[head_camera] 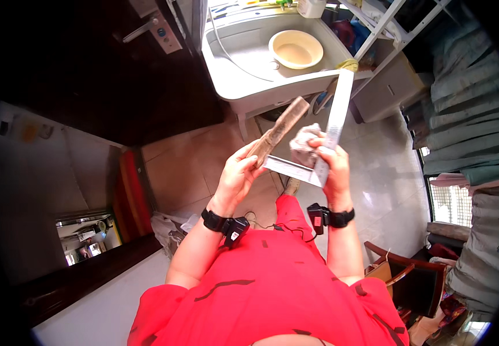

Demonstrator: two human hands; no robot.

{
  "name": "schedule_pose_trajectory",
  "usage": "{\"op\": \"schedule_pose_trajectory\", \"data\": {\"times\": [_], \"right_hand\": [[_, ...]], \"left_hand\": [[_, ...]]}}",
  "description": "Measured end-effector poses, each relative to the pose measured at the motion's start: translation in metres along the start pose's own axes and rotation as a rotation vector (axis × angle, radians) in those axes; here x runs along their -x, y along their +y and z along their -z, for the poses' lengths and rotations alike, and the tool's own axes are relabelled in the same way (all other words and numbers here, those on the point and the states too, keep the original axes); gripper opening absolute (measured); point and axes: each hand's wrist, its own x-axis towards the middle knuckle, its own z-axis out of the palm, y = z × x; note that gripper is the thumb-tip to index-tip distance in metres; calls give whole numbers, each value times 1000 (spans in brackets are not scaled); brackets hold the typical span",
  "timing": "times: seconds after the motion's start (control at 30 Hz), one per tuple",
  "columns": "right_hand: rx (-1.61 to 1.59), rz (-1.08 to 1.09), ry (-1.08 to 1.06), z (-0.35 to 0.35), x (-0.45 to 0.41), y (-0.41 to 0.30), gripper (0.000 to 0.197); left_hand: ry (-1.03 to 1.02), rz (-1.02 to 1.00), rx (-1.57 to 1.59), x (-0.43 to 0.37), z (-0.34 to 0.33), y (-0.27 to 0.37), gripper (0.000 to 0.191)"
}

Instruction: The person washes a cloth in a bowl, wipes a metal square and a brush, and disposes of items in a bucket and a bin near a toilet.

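My left hand [240, 176] is closed on the lower end of a worn piece of wood [280, 129], which slants up to the right. In my right hand [335, 166] are a metal try square [339, 108] and a crumpled greyish cloth [305, 145]. The long blade of the square points up towards the sink, and its shorter arm reaches left, close to the wood and my left fingers. Whether that arm touches the wood I cannot tell. Both wrists wear black straps with small boxes.
Ahead stands a white sink [249, 86] with a cream basin [296, 49] in it. A metal rack [381, 30] and a cabinet [383, 88] are at the right. A wooden chair [437, 281] stands at the lower right, a dark door [102, 78] at the left.
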Motion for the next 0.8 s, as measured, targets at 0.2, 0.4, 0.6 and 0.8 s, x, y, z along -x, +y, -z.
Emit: {"op": "schedule_pose_trajectory", "data": {"times": [0.2,0.4,0.6,0.8], "right_hand": [[-17,-237,-158,23,-79,-1,33],[6,-117,-222,63,-155,-27,38],[-106,-142,-140,98,-197,-19,36],[-97,-199,-41,113,-219,-25,36]], "left_hand": [[-16,-8,-66,-54,-25,-4,40],[35,-44,-88,-112,-58,7,38],[272,-160,-179,-163,-31,18,36],[505,-120,-291,-240,41,43,31]]}}
